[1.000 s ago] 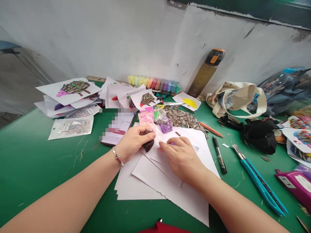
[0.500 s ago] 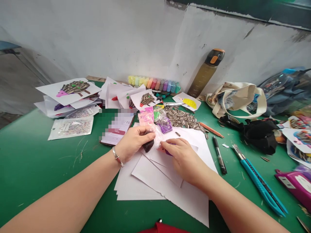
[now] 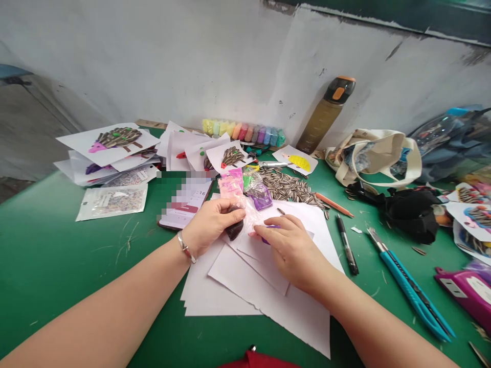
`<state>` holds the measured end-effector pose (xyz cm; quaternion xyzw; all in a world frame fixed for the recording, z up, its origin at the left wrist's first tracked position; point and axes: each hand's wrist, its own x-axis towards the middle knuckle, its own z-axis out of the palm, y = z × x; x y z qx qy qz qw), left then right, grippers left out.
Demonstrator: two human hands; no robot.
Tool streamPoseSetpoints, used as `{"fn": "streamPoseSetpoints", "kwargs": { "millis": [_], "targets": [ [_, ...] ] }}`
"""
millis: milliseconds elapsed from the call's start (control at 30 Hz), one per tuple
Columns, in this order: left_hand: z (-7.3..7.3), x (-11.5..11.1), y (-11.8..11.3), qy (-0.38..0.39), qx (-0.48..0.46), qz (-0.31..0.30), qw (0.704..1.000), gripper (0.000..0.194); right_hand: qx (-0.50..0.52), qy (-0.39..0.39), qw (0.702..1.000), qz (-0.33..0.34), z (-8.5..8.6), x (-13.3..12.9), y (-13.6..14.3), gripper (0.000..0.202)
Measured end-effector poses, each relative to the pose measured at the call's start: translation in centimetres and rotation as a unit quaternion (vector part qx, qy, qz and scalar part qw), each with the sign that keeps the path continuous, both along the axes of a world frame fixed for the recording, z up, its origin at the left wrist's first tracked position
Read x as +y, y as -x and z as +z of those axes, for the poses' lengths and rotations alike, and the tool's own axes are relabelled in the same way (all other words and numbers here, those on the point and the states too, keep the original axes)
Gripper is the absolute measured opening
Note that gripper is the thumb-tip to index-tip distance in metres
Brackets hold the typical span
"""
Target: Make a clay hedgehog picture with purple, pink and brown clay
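My left hand point(image 3: 210, 223) grips a dark brown lump of clay point(image 3: 233, 230) inside a clear plastic bag, at the top edge of a stack of white paper sheets point(image 3: 253, 286). My right hand point(image 3: 293, 250) lies palm down on the paper, its fingertips pressing a small purple piece of clay point(image 3: 273, 228) flat against the sheet. Just beyond the hands lie small bags of pink clay point(image 3: 230, 186) and purple clay point(image 3: 261, 197). A pile of striped sunflower seeds point(image 3: 287, 186) spreads behind them.
On the green table point(image 3: 57, 250) lie a phone point(image 3: 184, 202), paper crafts point(image 3: 111, 143), a row of coloured clay pots point(image 3: 245, 133), a bottle point(image 3: 326, 115), a black pen point(image 3: 347, 245), a blue utility knife point(image 3: 410, 286), a tote bag point(image 3: 378, 156) and a purple case point(image 3: 468, 291).
My right hand has shifted slightly back and forth over the purple clay on the paper. The left hand has held still on the bagged brown clay.
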<state>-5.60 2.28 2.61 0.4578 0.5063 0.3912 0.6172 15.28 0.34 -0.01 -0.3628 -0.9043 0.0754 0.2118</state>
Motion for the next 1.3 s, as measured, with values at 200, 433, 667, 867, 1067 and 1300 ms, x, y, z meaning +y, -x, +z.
{"fn": "streamPoseSetpoints", "kwargs": {
  "millis": [200,433,667,867,1067,1300],
  "targets": [
    [-0.18,0.01,-0.01,0.004,-0.013,-0.005,1.000,0.024,-0.012,-0.011,1.000,-0.005,0.05,0.05,0.02,0.051],
    [-0.18,0.07,-0.02,0.001,-0.004,0.005,1.000,0.023,0.013,0.004,1.000,-0.008,0.45,0.07,-0.01,0.051],
    [-0.14,-0.03,-0.03,0.001,-0.012,-0.008,1.000,0.024,0.008,-0.005,1.000,0.001,0.09,0.06,0.08,0.049],
    [0.05,0.03,-0.14,0.005,-0.009,0.006,1.000,0.021,0.032,0.020,0.999,-0.009,0.58,0.14,0.06,0.049],
    [-0.20,0.08,-0.03,0.005,-0.009,-0.001,1.000,0.022,0.028,0.005,1.000,0.001,0.26,0.17,0.17,0.047],
    [-0.53,0.12,0.21,0.003,-0.005,0.001,1.000,0.022,0.034,0.031,0.999,-0.018,0.61,0.23,0.10,0.049]
  ]
}}
